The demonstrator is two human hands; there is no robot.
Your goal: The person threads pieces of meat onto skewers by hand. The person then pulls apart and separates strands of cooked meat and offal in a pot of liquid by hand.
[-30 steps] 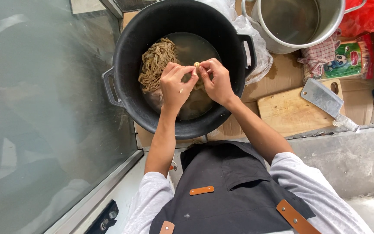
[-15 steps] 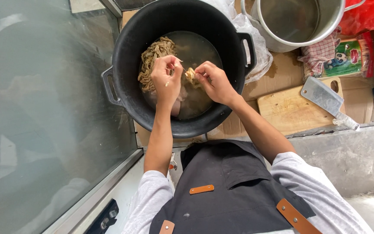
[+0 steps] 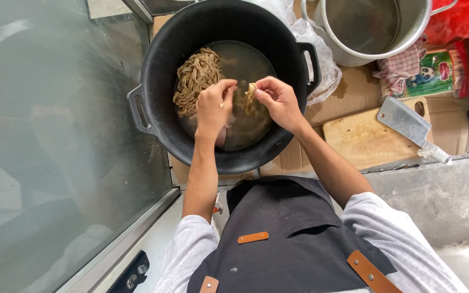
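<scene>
While the person leans over in a dark apron with tan leather tabs, both bare forearms reach away from the body into a big black round basin with side handles, so whatever falls from the hands lands back in it. The left hand hovers above the murky water, its fingers pinched together on what looks like a thin strand. The right hand sits just beside it, fingers clamped on a small pale clump of stringy fibres, held between the two hands as if being pulled apart. Farther in, to the left, a heap of brown shredded strips lies half in the water. To the right on the cardboard-covered counter rests a wooden cutting board with a steel cleaver laid across it, within reach. Beyond stands a large metal pot, beside a checked cloth.
</scene>
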